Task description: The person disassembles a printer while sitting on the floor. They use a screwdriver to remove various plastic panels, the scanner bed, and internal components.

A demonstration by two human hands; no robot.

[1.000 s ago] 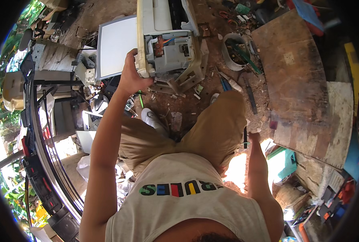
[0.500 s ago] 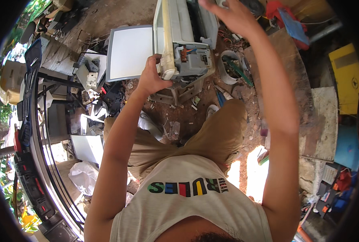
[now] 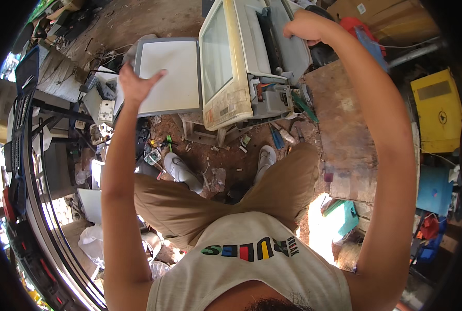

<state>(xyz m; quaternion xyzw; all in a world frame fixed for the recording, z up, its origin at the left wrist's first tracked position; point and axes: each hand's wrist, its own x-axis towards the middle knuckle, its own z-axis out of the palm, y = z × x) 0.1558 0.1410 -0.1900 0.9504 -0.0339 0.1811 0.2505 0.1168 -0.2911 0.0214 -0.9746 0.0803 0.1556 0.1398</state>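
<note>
A dirty, yellowed printer with a scanner top point(image 3: 231, 96) stands in front of me, its glass window tilted up to the left. Its lid point(image 3: 168, 78), white inside with a grey rim, hangs open to the left of the glass. My left hand point(image 3: 136, 85) is at the lid's left edge, thumb and fingers spread, holding nothing. At the printer's far right, my right hand point(image 3: 306, 27) has its fingers curled at the edge of a grey panel point(image 3: 288, 46); the fingertips are partly hidden. The near end of the printer shows exposed grey parts.
Beneath the printer is a low wooden stand point(image 3: 205, 132). Pliers with blue handles point(image 3: 277, 137) lie on the dirt floor among scraps. To the right are a wooden board point(image 3: 340, 119) and a yellow metal box point(image 3: 438, 111). Electronic scrap and a black metal frame point(image 3: 46, 171) crowd the left.
My left hand has left the scanner's frame and moved left to the lid. The printer has turned and shifted, showing more glass. My right hand has come down onto the grey panel.
</note>
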